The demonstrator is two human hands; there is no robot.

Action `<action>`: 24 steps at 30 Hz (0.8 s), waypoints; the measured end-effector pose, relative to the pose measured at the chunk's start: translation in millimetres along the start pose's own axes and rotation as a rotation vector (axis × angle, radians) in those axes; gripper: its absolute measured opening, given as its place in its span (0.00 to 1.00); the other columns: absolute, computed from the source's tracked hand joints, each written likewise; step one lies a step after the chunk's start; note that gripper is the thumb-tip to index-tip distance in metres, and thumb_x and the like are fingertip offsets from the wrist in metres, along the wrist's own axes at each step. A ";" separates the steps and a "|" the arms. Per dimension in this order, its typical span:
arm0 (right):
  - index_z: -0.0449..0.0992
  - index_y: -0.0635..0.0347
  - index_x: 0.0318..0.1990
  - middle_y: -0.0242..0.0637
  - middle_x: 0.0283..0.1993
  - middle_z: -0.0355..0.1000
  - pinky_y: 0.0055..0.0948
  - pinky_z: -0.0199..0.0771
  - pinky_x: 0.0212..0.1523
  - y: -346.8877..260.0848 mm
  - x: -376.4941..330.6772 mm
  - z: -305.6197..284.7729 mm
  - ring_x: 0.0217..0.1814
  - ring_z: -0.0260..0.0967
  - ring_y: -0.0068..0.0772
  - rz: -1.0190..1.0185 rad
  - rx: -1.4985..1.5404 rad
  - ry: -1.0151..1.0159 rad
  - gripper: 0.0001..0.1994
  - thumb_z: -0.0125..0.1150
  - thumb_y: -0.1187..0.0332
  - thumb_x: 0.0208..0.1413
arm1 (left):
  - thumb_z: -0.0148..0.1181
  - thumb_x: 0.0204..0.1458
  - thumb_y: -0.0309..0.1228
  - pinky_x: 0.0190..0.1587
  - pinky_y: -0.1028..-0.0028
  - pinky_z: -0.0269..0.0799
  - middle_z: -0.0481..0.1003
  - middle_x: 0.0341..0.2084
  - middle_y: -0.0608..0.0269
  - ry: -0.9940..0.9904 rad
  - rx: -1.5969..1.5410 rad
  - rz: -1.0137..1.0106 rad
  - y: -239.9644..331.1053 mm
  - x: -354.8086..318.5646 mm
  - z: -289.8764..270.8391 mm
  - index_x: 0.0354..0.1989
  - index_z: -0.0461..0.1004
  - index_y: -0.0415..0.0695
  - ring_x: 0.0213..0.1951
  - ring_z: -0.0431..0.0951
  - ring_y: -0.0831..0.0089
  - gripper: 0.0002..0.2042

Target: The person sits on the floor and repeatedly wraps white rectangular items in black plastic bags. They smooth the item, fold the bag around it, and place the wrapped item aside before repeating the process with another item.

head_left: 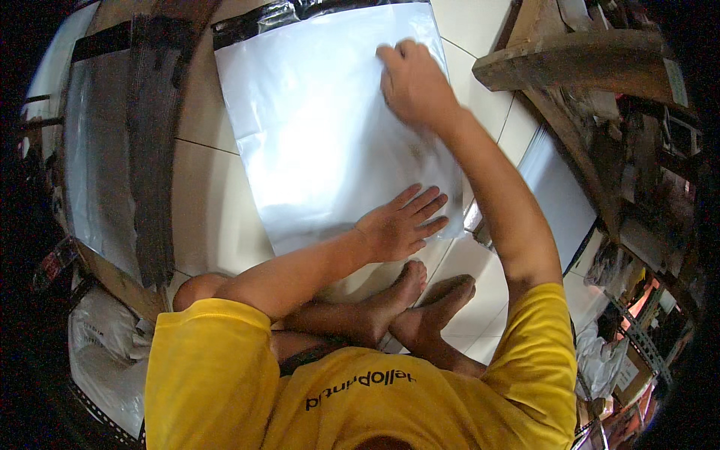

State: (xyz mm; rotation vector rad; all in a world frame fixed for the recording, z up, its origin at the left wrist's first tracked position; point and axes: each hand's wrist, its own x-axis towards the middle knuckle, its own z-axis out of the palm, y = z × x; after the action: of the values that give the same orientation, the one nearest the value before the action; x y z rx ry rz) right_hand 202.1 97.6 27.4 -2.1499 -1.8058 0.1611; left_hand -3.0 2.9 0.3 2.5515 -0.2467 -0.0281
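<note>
A large white plastic mailer bag (322, 112) lies flat on the floor in front of me, with a black band (277, 16) along its far end. Over its near right corner, my left hand (405, 225) rests with fingers spread and holds nothing visible. Farther up, above the bag's right side, my right hand (420, 86) is closed, knuckles up and fingers curled under. Whether anything is pinched in it is hidden. The bag's surface looks smooth and shiny, with small wrinkles by its left edge.
More plastic bags with dark edges (101, 157) lie at the left. Wooden beams (577, 64) stand at the right, beside a whitish flat stack (559, 187). A clear plastic bundle (105, 345) sits near left; metal shelving (645, 337) is near right. My bare feet (435, 311) are close to the bag's near edge.
</note>
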 end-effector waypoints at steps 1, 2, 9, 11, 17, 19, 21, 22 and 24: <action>0.76 0.63 0.52 0.56 0.46 0.72 0.48 0.73 0.54 8.7 16.2 3.3 0.51 0.70 0.57 0.004 -0.034 0.040 0.17 0.52 0.70 0.55 | 0.53 0.58 0.47 0.74 0.49 0.42 0.55 0.72 0.53 0.003 -0.001 0.002 1.7 -0.5 1.0 0.68 0.63 0.51 0.73 0.51 0.54 0.29; 0.76 0.61 0.53 0.56 0.47 0.73 0.49 0.72 0.56 20.3 31.5 6.4 0.52 0.70 0.57 0.014 -0.056 0.102 0.18 0.51 0.69 0.56 | 0.55 0.58 0.46 0.73 0.49 0.44 0.55 0.72 0.53 0.009 0.003 0.006 2.8 -0.5 1.1 0.67 0.63 0.51 0.73 0.52 0.54 0.29; 0.73 0.60 0.55 0.56 0.50 0.71 0.49 0.69 0.58 32.0 34.7 -11.4 0.52 0.68 0.57 -0.012 -0.117 -0.042 0.19 0.51 0.67 0.57 | 0.47 0.63 0.50 0.76 0.53 0.33 0.51 0.74 0.56 -0.045 0.065 -0.013 11.2 -3.5 -11.2 0.70 0.61 0.54 0.75 0.43 0.59 0.28; 0.74 0.60 0.49 0.52 0.43 0.71 0.48 0.71 0.53 -14.3 -19.7 -17.4 0.47 0.68 0.55 -0.101 -0.070 -0.358 0.15 0.55 0.71 0.54 | 0.45 0.63 0.50 0.75 0.53 0.34 0.51 0.73 0.55 -0.007 0.055 -0.032 5.4 -4.9 2.0 0.71 0.59 0.53 0.75 0.44 0.59 0.29; 0.75 0.59 0.48 0.48 0.41 0.69 0.45 0.72 0.49 -82.5 -107.9 -8.8 0.46 0.69 0.51 -0.126 0.074 -0.280 0.15 0.59 0.73 0.51 | 0.52 0.59 0.42 0.74 0.50 0.43 0.55 0.71 0.51 0.142 -0.360 -0.131 1.1 -2.7 28.9 0.70 0.60 0.50 0.72 0.52 0.52 0.29; 0.75 0.59 0.51 0.50 0.41 0.69 0.46 0.72 0.47 -62.5 -62.1 8.0 0.45 0.68 0.52 -0.162 0.080 -0.115 0.17 0.58 0.73 0.52 | 0.46 0.62 0.47 0.74 0.51 0.36 0.56 0.71 0.54 0.057 -0.107 -0.040 3.5 -5.2 20.5 0.70 0.60 0.51 0.73 0.50 0.57 0.28; 0.77 0.56 0.53 0.53 0.42 0.71 0.49 0.74 0.47 -43.8 0.2 15.0 0.47 0.70 0.55 -0.136 0.019 -0.058 0.17 0.54 0.66 0.56 | 0.46 0.63 0.48 0.75 0.51 0.35 0.55 0.72 0.55 0.039 -0.004 -0.017 4.9 -3.4 9.5 0.69 0.61 0.52 0.74 0.48 0.58 0.28; 0.77 0.54 0.54 0.54 0.45 0.72 0.50 0.74 0.49 -35.2 25.1 21.8 0.47 0.71 0.54 -0.104 -0.042 0.016 0.17 0.52 0.65 0.59 | 0.46 0.63 0.48 0.75 0.51 0.34 0.55 0.72 0.56 0.034 0.055 -0.009 4.4 -1.9 4.9 0.69 0.62 0.52 0.74 0.47 0.58 0.27; 0.74 0.52 0.61 0.54 0.56 0.70 0.47 0.71 0.62 -29.1 66.0 21.7 0.60 0.68 0.54 0.082 -0.113 -0.097 0.21 0.50 0.64 0.60 | 0.46 0.62 0.48 0.75 0.52 0.33 0.53 0.73 0.55 0.022 0.043 -0.005 6.2 -1.4 5.1 0.67 0.65 0.53 0.75 0.46 0.58 0.27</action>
State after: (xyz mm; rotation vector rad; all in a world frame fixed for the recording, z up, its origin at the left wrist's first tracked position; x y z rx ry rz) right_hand 181.1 169.8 24.4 -2.3340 -1.8199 0.1898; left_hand -5.7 -4.7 -0.6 2.5934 -0.2343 0.0035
